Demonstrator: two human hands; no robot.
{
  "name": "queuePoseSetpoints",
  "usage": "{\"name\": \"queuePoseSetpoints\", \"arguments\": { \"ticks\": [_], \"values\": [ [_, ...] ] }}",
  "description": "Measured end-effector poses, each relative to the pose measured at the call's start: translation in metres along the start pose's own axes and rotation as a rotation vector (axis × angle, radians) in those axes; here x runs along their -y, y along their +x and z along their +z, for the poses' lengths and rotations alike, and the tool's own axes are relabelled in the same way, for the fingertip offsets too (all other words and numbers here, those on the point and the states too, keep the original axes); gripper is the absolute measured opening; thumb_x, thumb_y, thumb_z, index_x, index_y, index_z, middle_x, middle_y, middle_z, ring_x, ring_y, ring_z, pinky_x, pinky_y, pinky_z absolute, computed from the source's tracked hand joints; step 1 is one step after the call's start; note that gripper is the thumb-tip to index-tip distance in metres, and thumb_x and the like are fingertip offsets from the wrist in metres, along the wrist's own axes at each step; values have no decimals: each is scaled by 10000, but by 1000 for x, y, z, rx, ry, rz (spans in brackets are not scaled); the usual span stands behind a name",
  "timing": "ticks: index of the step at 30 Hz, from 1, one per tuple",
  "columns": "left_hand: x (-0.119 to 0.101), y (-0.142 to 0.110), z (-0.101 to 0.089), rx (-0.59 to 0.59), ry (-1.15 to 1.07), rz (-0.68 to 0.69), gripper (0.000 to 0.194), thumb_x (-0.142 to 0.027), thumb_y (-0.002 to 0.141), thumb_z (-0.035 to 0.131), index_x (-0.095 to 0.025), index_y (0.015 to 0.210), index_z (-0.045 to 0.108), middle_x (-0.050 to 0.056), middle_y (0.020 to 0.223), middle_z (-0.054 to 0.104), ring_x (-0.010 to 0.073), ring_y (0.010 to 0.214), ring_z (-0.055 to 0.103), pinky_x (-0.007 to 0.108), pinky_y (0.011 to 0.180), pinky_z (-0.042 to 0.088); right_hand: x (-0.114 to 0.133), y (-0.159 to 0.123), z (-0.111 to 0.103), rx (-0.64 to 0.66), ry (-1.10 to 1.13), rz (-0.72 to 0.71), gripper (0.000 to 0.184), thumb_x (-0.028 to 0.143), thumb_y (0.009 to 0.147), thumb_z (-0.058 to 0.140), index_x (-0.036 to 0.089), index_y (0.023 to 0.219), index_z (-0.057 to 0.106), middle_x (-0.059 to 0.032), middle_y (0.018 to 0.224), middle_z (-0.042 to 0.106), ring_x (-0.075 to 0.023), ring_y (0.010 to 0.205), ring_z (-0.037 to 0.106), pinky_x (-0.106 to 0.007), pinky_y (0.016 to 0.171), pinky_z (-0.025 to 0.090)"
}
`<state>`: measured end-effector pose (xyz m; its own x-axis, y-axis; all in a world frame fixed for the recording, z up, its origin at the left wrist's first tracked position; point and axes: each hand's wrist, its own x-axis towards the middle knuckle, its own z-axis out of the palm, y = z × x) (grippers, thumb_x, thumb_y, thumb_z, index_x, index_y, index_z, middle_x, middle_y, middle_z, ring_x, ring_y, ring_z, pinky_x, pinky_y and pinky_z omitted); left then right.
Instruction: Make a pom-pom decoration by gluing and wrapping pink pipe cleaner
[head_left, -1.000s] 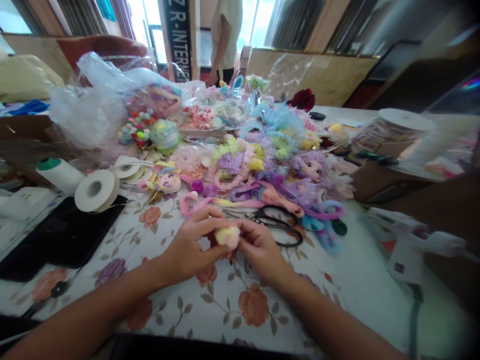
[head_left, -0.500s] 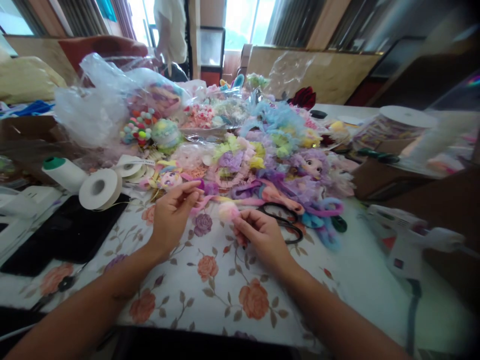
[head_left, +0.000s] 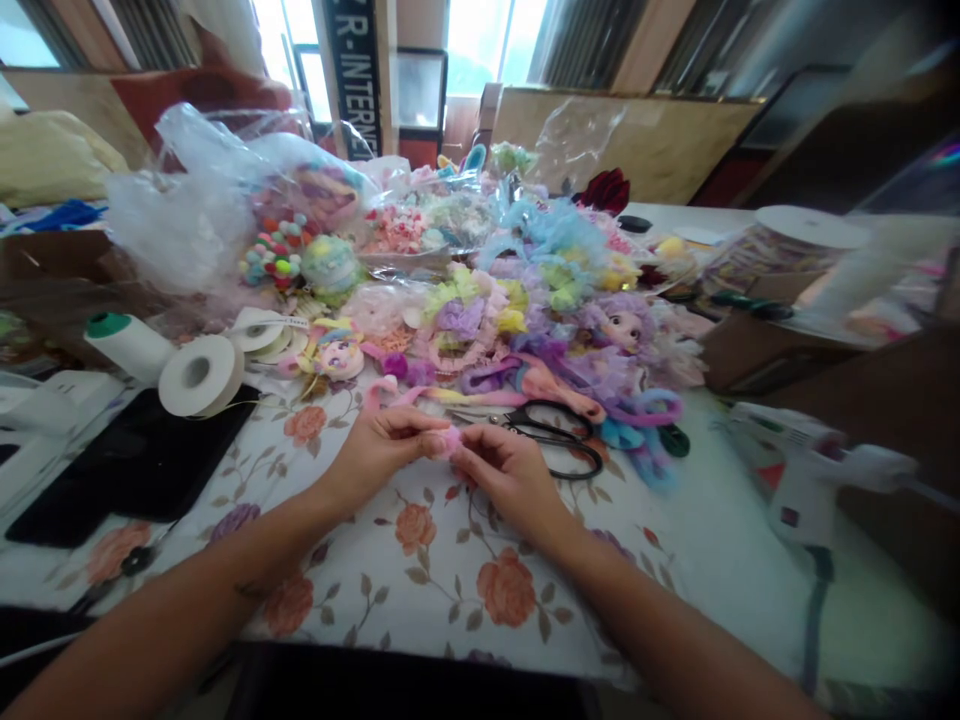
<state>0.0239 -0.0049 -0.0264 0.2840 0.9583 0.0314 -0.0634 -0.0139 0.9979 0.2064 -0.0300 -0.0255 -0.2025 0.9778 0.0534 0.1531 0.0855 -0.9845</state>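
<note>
Between my two hands is a small fluffy pink pom-pom (head_left: 450, 441), mostly covered by the fingertips. My left hand (head_left: 394, 445) pinches it from the left, thumb and forefinger closed. From the other side my right hand (head_left: 504, 462) grips it the same way. Just beyond the fingers lie black-handled scissors (head_left: 577, 460), partly hidden by my right hand. A fuzzy pastel strip (head_left: 427, 393) stretches behind both hands. A doll face with yellow hair (head_left: 341, 355) and a purple pom-pom (head_left: 395, 366) rest behind my left hand.
A heap of pastel ruffles (head_left: 555, 240) and plastic bags (head_left: 202, 190) fills the back. White ribbon rolls (head_left: 196, 375), a thread cone (head_left: 127, 345) and a black tablet-like slab (head_left: 112, 470) lie left. A glue gun (head_left: 810, 470) stands right, near a cardboard box (head_left: 757, 350).
My left hand has come right and down to the pom-pom, which my right hand held alone before. A person in the background has moved left.
</note>
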Motion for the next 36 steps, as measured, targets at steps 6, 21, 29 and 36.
{"name": "queuePoseSetpoints", "arguments": {
  "ticks": [6, 21, 29, 36],
  "values": [
    [2, -1, 1, -6, 21, 72, 182, -317, 664, 860, -195, 787, 804, 27, 724, 719, 132, 674, 641, 252, 640, 554, -2, 0, 0, 0, -46, -42, 187, 325, 825, 630, 189, 699, 654, 15, 549, 575, -113, 482, 468, -237, 475, 371],
    [-1, 5, -2, 94, 107, 129, 285, -381, 783, 761, -163, 965, 777, 71, 894, 693, 129, 689, 618, 253, 613, 566, -3, 3, -2, 10, -34, 23, 242, 384, 837, 616, 185, 701, 636, 8, 578, 608, -113, 482, 514, -230, 478, 393],
    [2, 3, -2, 70, 159, 145, 233, -373, 740, 800, -168, 852, 798, 24, 739, 627, 102, 591, 585, 238, 559, 523, -5, -1, -1, 14, -299, -153, 206, 218, 845, 542, 193, 665, 639, 13, 543, 575, -132, 517, 509, -244, 524, 377],
    [4, 4, -1, 62, 181, 198, 323, -369, 740, 801, -174, 994, 763, 97, 1015, 686, 198, 895, 665, 303, 746, 573, -5, 2, -1, -18, -204, -117, 241, 300, 873, 557, 200, 668, 634, 7, 567, 592, -133, 501, 525, -238, 497, 387]
  ]
}}
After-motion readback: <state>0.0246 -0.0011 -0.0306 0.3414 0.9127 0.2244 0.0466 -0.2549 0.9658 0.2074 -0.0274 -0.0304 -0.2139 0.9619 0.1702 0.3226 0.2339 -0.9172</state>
